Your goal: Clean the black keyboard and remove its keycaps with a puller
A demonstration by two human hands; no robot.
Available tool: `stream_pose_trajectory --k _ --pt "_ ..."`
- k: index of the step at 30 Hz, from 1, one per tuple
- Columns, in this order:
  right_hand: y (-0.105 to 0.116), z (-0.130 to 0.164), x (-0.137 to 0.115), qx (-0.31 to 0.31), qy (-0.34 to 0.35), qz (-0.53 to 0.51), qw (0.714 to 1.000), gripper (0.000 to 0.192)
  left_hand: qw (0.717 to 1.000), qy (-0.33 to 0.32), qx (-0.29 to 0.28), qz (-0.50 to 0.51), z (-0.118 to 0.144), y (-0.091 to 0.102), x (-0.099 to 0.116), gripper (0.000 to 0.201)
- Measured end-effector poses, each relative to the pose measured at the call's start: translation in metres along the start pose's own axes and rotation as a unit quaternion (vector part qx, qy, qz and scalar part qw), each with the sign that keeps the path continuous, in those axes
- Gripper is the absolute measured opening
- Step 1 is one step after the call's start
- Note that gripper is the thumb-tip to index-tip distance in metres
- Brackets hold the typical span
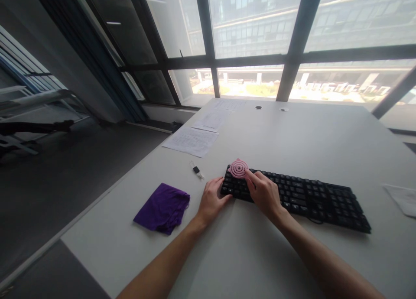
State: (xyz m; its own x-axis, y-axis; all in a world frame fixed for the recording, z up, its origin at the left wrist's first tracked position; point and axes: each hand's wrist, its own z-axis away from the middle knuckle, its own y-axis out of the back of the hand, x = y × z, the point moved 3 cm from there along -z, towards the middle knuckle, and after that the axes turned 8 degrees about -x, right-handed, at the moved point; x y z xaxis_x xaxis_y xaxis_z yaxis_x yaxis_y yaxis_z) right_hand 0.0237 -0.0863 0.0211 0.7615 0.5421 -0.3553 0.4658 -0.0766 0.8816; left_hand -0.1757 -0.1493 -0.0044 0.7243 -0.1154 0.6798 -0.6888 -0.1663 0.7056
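A black keyboard point(312, 197) lies across the white table point(247, 255). On its far left corner sits a round pink ridged disc point(238, 168). My right hand point(264, 194) rests on the left keys with its fingertips on the disc's edge. At the keyboard's left end my left hand point(212, 200) lies on the table, fingers touching the keyboard's side. Whether either hand grips anything firmly is hard to tell.
A crumpled purple cloth point(163, 207) lies left of my left hand. A small black and clear object point(196, 170) sits beyond it. Printed sheets point(191, 141) lie at the table's far left, a white item point(403, 198) at the right edge. Windows stand behind.
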Motion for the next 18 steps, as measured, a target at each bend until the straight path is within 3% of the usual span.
stream_pose_trajectory --k 10,18 --pt "-0.007 0.001 -0.011 -0.007 0.091 -0.027 0.995 0.037 1.0 0.002 -0.01 -0.008 -0.001 0.002 0.003 0.054" --pt "-0.01 0.002 -0.011 -0.009 0.059 -0.01 0.998 0.038 1.0 -0.005 -0.009 -0.013 -0.001 0.0 0.001 0.055"
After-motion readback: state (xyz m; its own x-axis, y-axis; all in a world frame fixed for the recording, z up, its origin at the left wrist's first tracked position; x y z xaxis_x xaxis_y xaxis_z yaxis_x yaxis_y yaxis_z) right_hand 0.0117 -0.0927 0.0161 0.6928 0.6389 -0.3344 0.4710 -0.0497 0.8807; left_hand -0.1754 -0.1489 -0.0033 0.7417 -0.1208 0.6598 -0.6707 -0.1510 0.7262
